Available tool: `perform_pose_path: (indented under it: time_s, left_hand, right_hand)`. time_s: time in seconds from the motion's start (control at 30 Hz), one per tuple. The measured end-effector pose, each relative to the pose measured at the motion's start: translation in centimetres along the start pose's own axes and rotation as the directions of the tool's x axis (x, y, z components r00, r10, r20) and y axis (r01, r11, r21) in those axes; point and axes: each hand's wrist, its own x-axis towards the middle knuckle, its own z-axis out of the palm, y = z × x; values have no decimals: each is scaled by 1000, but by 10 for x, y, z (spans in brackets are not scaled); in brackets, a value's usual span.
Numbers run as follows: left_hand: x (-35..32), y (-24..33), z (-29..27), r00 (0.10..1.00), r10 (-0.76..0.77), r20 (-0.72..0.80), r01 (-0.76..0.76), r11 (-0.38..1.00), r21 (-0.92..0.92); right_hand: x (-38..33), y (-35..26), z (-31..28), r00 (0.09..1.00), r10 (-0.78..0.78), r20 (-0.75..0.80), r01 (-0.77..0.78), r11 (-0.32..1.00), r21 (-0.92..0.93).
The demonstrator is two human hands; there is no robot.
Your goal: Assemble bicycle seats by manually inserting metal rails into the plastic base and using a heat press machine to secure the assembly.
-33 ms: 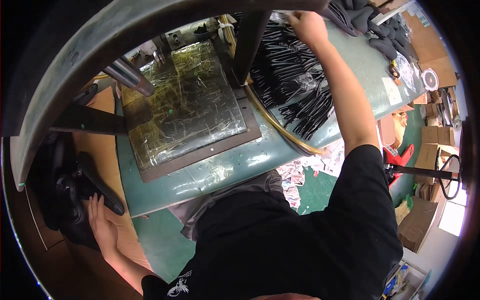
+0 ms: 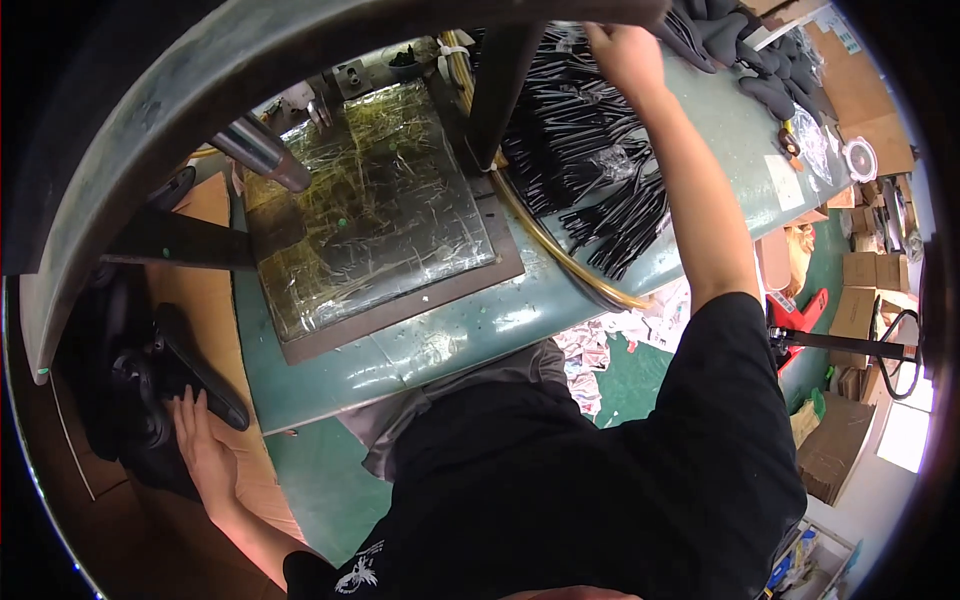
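Note:
My left hand (image 2: 207,455) lies with its fingers stretched out at the lower left, its fingertips on dark moulded pieces (image 2: 140,395) in a cardboard box. A long black curved pad (image 2: 198,368) is right beside those fingertips. My right hand (image 2: 632,62) reaches to the far side of the table, at the end of a pile of thin black strips (image 2: 560,130). Its fingers are curled, and the machine frame partly covers them; what they hold, if anything, does not show. Bits of clear plastic wrap (image 2: 612,160) lie among the strips.
A press-like machine with a curved metal frame (image 2: 130,130) arches over a tape-covered plate (image 2: 380,210) on the green table (image 2: 400,365). A yellowish hose (image 2: 545,240) runs beside the strips. Dark grey pads (image 2: 720,40) lie at the far right, near orange-handled scissors (image 2: 789,143).
My right hand has shifted slightly to the right, and its fingers are more hidden by the machine frame. My left hand has hardly moved.

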Motion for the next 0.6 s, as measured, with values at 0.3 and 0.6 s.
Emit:
perform_pose_path:
  time_s: [0.3,0.6]
  left_hand:
    - [37,35,-3,986,132,-104,-151,970,-193]
    - [73,66,-18,941,291,-173,-306,950,-64]
  right_hand:
    - [-82,-26,-42,971,-135,199,116,988,102]
    - [-50,13,-19,987,-26,156,25,1000,7]
